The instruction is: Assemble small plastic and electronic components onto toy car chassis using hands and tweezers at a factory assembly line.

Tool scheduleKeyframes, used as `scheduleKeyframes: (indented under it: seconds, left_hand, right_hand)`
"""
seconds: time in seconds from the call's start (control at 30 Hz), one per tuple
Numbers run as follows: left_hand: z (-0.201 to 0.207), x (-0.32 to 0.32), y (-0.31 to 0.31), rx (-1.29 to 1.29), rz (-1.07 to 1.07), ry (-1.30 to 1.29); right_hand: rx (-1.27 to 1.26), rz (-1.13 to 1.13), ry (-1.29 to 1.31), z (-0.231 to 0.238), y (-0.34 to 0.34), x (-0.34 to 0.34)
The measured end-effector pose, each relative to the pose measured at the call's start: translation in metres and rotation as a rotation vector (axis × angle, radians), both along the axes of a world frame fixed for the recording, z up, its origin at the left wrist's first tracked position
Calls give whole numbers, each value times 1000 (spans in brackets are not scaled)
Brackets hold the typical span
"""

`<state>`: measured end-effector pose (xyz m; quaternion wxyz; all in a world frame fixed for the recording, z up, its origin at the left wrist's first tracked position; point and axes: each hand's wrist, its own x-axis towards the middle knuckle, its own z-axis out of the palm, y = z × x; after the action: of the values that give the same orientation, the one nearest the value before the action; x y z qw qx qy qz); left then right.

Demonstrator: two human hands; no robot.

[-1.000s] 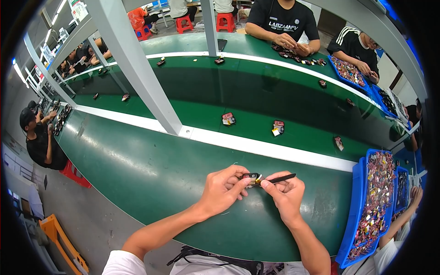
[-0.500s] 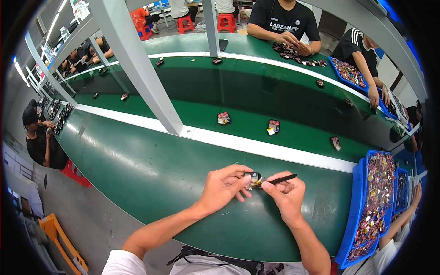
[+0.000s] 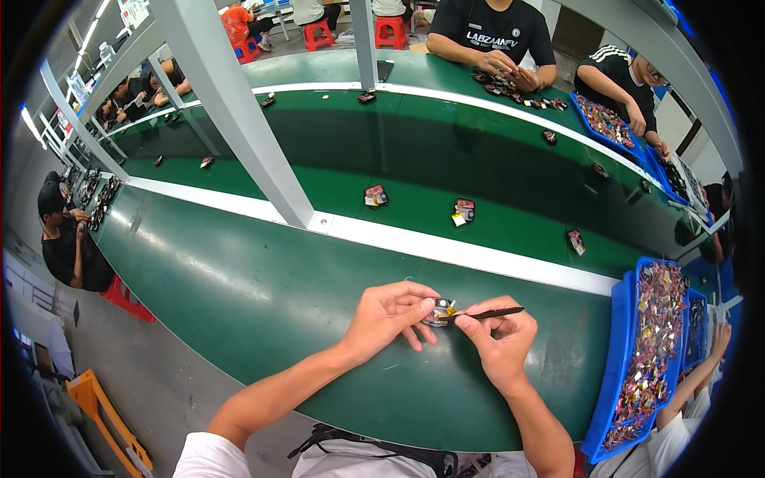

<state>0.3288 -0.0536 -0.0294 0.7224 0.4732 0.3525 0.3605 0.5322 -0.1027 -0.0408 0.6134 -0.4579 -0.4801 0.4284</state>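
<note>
Over the green worktable (image 3: 263, 295), my left hand (image 3: 388, 319) pinches a small electronic device (image 3: 441, 311) by its left side. Its casing is dark and partly clear, with a pale round spot on top and a yellow piece showing inside. My right hand (image 3: 500, 334) grips a slim black tweezers-like tool (image 3: 500, 313), whose back end points right. The tool's front reaches to the device's right edge, by the yellow piece. My right fingertips touch or nearly touch the device there. Fingers hide part of the device and the tool's tip.
Right of my right arm stands a blue bin (image 3: 602, 398) full of small reddish parts. Beyond a white rail (image 3: 446, 252), a green conveyor belt (image 3: 319, 187) carries several similar devices (image 3: 464, 211). A grey metal post (image 3: 239, 119) rises at the rail. Co-workers sit across and left.
The black tool has turned flatter and its visible back end has moved slightly right. My left hand still holds the device. Devices on the belt appear shifted left.
</note>
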Motion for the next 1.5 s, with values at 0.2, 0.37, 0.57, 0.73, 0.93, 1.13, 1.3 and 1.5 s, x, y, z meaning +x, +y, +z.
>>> scheduleKeyframes:
  seconds: [0.2, 0.37, 0.57, 0.73, 0.93, 1.13, 1.3, 1.5]
  left_hand:
    - [-2, 4, 0, 35, -2, 18]
    - [-3, 8, -1, 73, 16, 19]
    - [-8, 14, -5, 129, 62, 33]
    - [-7, 19, -7, 133, 84, 18]
    - [-7, 21, -7, 114, 78, 24]
    - [-10, 26, -9, 140, 111, 32]
    - [-9, 28, -9, 174, 94, 48]
    - [-9, 31, -5, 78, 88, -16]
  right_hand:
    - [193, -69, -218, -4, -2, 3]
    - [248, -88, -304, -3, -5, 3]
    - [155, -109, -240, -6, -7, 6]
    - [218, -131, -292, -7, -6, 8]
    - [249, -154, -288, -9, -7, 10]
    - [206, -136, -297, -8, -8, 16]
    - [206, -141, -293, -10, -8, 19]
    - [304, -144, -277, -13, -8, 21]
